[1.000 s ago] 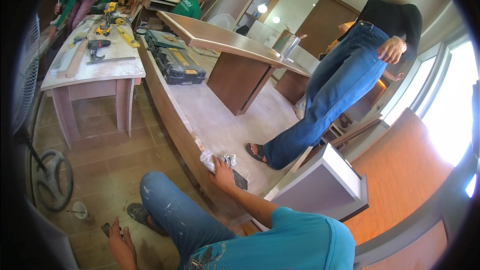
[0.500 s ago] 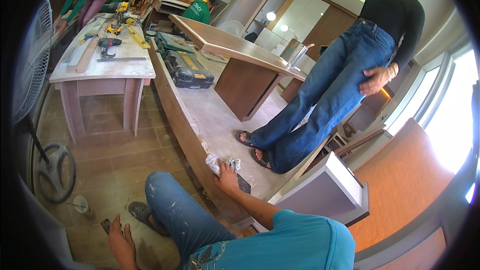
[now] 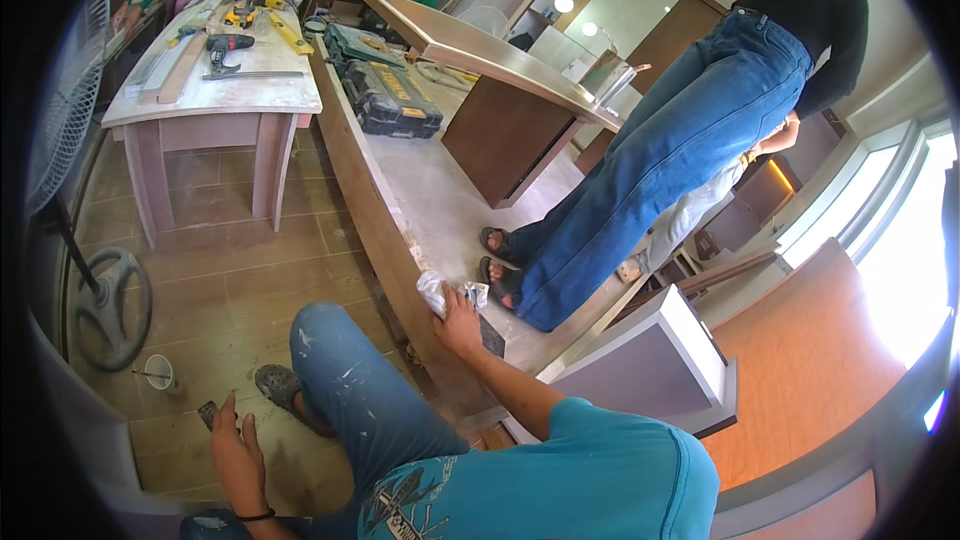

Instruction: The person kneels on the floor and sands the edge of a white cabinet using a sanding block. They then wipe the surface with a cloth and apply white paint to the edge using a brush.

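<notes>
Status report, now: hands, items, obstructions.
Left hand: holding small dark object. Right hand: against white crumpled wad at platform edge, grip unclear. Close beyond it: standing person's sandaled feet.

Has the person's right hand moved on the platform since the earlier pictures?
No, not visibly. The right hand stays at the same place along the platform, beside the white bundle; all three only appear higher in the picture together.

Brown tiles cover the floor (image 3: 250, 285) under the counter (image 3: 265, 94). Right of the counter stands a long brown table (image 3: 480, 52); farther right, a window (image 3: 905, 225) glares. Beyond the counter, round lamps (image 3: 564, 3) glow before what looks like a pale wall (image 3: 630, 15).
</notes>
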`<state>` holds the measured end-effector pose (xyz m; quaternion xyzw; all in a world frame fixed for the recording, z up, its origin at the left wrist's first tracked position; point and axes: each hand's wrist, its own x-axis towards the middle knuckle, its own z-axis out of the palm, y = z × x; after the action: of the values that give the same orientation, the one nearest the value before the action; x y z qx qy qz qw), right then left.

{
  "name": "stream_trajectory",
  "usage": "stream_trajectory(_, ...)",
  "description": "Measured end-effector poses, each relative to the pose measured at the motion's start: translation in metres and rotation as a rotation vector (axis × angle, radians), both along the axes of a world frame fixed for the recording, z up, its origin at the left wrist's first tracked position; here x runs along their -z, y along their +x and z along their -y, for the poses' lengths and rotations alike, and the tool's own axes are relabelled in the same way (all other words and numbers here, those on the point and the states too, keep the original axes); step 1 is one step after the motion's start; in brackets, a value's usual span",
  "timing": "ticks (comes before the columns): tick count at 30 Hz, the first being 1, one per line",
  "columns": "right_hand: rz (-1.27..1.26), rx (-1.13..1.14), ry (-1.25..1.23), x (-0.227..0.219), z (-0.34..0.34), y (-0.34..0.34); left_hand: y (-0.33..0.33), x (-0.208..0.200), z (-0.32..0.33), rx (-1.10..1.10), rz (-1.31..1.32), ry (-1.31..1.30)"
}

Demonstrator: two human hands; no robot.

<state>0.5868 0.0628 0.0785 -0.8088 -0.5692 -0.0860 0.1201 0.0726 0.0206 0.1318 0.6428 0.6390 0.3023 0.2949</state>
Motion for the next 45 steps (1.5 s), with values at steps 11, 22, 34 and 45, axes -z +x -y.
stream_trajectory(11,-0.343,0.029,0.356,-0.069,0.019,0.025,-0.012,0.01,0.004,-0.012,-0.051,0.034)
stream_trajectory(22,-0.242,0.214,0.392,-0.085,0.029,0.071,-0.008,0.002,0.01,0.013,-0.023,0.1)
stream_trajectory(34,-0.036,-0.142,0.088,-0.003,0.033,-0.002,-0.009,0.004,0.012,0.021,-0.09,0.065)
stream_trajectory(45,0.145,-0.073,0.085,0.003,0.031,-0.004,-0.01,0.019,0.018,0.076,-0.063,0.003)
